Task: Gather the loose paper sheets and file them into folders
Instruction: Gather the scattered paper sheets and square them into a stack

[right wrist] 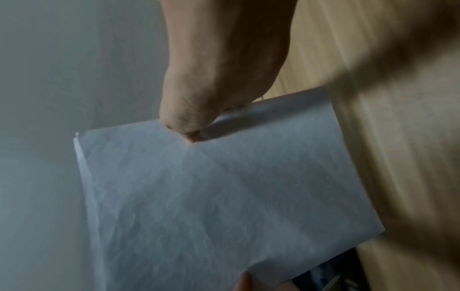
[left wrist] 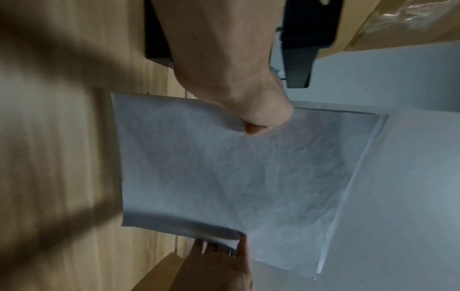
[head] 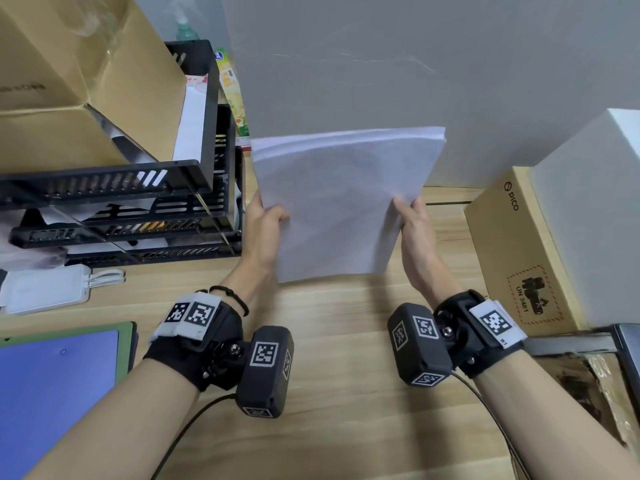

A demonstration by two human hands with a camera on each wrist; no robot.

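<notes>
I am holding the stack of white paper sheets (head: pixel 341 202) up off the wooden desk (head: pixel 346 375), in the centre of the frame, tilted with its top edge leaning away from me toward the grey wall. My left hand (head: pixel 265 225) is pinching the left edge of the stack, thumb on the front face and the other fingers hidden behind; my right hand (head: pixel 414 225) is doing the same on the right edge, so both are closed on the paper and neither has a finger to spare. Along the top edge the sheets are showing slightly stepped, so I judge the stack is not yet square. To do this well, I should be loosening both pinches just enough for the sheets to slide, tapping the bottom edge on the desk, then tightening again before carrying. The blue folder (head: pixel 59 386) is lying flat in the lower left of the frame, well apart from the paper, below the black stacked paper trays (head: pixel 114 202). The risk, I think, is loose inner sheets slipping out if either pinch eases too far.
</notes>
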